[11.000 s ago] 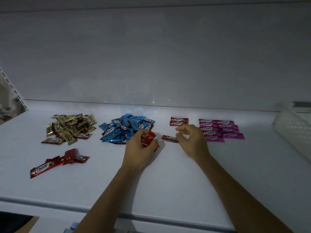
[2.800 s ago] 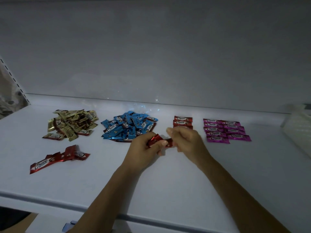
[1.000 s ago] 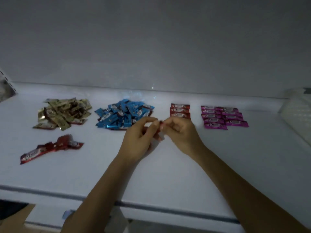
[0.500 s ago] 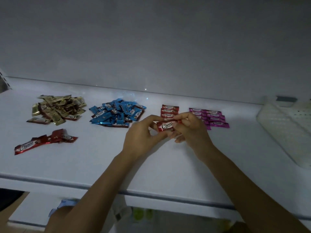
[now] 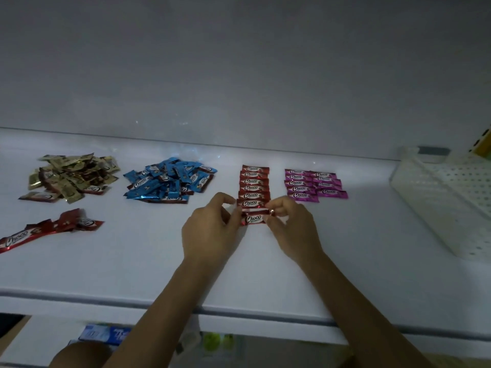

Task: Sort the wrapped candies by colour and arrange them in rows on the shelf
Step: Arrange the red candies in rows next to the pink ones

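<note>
Head view shows the step in hand as adding 1 more red candy (image 5: 254,218) to the near end of the red row (image 5: 254,185), and the likeliest slip is knocking that row askew. The candies lie edge to edge on the smooth white shelf (image 5: 132,261), so a push from the held piece or from a fingertip would probably slide the nearest ones out of line. Letting go with 1 hand ahead of the other could leave the new candy crooked, and the light foil may shift as the fingers lift away. The right hand (image 5: 291,229) works near the pink rows (image 5: 313,185), so its knuckles could brush their closest candies if it swings outward. The blue pile (image 5: 170,183), gold pile (image 5: 71,176) and loose red strip (image 5: 50,229) toward the shelf's left edge look well clear of any such contact. The red candy lies label up between the 2 hands, just on the front-edge side of the row's nearest candy. The left hand (image 5: 210,229) pinches its left end between thumb and fingertips, and the right hand pinches its right end the same way. Whether it already rests on the shelf I cannot tell.
</note>
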`<state>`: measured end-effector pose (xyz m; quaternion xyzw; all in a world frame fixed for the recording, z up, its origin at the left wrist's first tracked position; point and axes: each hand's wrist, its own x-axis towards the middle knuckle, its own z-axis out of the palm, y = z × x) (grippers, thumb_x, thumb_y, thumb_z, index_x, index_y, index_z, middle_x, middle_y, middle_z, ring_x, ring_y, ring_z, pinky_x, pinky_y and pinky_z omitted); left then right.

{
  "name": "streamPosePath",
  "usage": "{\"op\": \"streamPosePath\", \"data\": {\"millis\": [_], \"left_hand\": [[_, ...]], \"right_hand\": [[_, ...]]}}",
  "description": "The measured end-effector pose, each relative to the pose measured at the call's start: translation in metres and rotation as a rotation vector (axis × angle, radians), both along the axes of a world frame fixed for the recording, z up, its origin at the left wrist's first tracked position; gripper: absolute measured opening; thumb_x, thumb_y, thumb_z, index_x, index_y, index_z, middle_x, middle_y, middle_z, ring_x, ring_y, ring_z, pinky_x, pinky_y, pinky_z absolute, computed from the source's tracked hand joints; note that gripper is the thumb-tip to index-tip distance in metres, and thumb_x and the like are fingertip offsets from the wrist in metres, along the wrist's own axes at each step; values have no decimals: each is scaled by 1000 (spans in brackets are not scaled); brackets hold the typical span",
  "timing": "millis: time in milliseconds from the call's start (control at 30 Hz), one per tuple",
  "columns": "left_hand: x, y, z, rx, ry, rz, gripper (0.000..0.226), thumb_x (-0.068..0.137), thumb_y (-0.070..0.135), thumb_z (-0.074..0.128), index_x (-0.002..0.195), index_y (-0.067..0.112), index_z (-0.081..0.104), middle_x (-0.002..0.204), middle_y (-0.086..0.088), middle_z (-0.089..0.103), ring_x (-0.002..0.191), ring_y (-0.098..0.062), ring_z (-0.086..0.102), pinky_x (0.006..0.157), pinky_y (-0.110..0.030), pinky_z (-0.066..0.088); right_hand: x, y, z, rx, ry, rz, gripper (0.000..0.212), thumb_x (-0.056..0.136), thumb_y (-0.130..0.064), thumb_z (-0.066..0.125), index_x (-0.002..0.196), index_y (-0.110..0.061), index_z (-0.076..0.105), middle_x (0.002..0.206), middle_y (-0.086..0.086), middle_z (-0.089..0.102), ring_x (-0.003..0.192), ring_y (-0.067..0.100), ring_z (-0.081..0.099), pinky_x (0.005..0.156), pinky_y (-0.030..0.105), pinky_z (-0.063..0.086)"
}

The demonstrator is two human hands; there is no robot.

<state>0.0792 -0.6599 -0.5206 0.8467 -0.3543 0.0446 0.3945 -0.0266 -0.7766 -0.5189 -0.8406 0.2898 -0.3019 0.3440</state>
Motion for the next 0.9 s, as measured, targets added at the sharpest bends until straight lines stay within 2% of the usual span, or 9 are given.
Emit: {"op": "streamPosePath", "data": {"millis": [67, 133, 233, 333, 500, 633, 700, 833, 900], "left_hand": [[1, 3, 1, -48, 36, 93, 20, 95, 42, 51, 84, 26, 56, 62, 13, 54, 64, -12, 59, 52, -22, 39], [1, 3, 3, -9, 36, 107, 25, 94, 44, 52, 81, 25, 59, 60, 11, 54, 61, -12, 58, 52, -22, 39], [-2, 1, 4, 83, -20, 65, 21, 89, 51, 57, 85, 31, 61, 64, 14, 55, 61, -6, 55, 52, -21, 39], [-3, 1, 4, -6, -44, 63, 16, 91, 48, 56, 93, 32, 58, 71, 16, 55, 60, -2, 51, 53, -19, 37], [-2, 3, 4, -174, 38, 59, 11, 94, 26, 55, 105, 25, 56, 64, 14, 52, 59, -3, 51, 53, -21, 36], [0, 2, 3, -316, 151, -100, 17, 93, 9, 52, 95, 24, 61, 59, 10, 57, 53, -7, 50, 52, -21, 39], [-3, 1, 7, -461, 298, -205, 23, 98, 3, 45, 94, 18, 61, 61, 14, 58, 53, -4, 49, 49, -12, 37], [-3, -8, 31, -875, 1029, -329, 27, 102, 1, 33, 105, 10, 58, 59, 2, 48, 43, -5, 37, 40, -17, 35], [-6, -16, 38, -988, 1233, -347, 27, 102, 5, 32, 113, 10, 56, 65, -2, 51, 48, -8, 44, 45, -19, 44]], "right_hand": [[1, 0, -4, -47, 17, 18, 19, 83, -11, 69, 102, -11, 64, 101, -2, 67, 87, 3, 58, 67, 0, 38], [1, 1, -6, -132, 54, 9, 23, 82, -15, 72, 104, -13, 64, 106, -2, 65, 100, 13, 56, 78, 11, 38], [1, 0, -9, -334, 137, -16, 15, 82, -19, 71, 97, -17, 69, 101, -1, 66, 97, 18, 54, 82, 25, 39], [1, 4, -10, -486, 197, 8, 10, 85, -21, 67, 94, -19, 71, 94, -2, 69, 90, 17, 57, 82, 34, 49], [1, 5, -12, -540, 241, -29, 18, 89, -23, 60, 105, -19, 69, 99, -2, 69, 96, 19, 58, 86, 33, 45], [-1, 3, -14, -516, 230, -7, 27, 92, -22, 55, 118, -19, 64, 116, -1, 63, 112, 18, 52, 96, 29, 36], [1, 4, -12, -512, 195, 14, 26, 91, -25, 58, 116, -19, 65, 115, -2, 64, 110, 18, 54, 94, 30, 38], [1, 13, 0, -429, -12, 112, 34, 89, -50, 53, 102, -22, 67, 98, -9, 69, 89, 8, 61, 80, 33, 45], [-2, 17, 4, -371, -48, 162, 38, 88, -56, 49, 101, -24, 65, 93, -13, 69, 83, 3, 62, 80, 33, 45]]}}
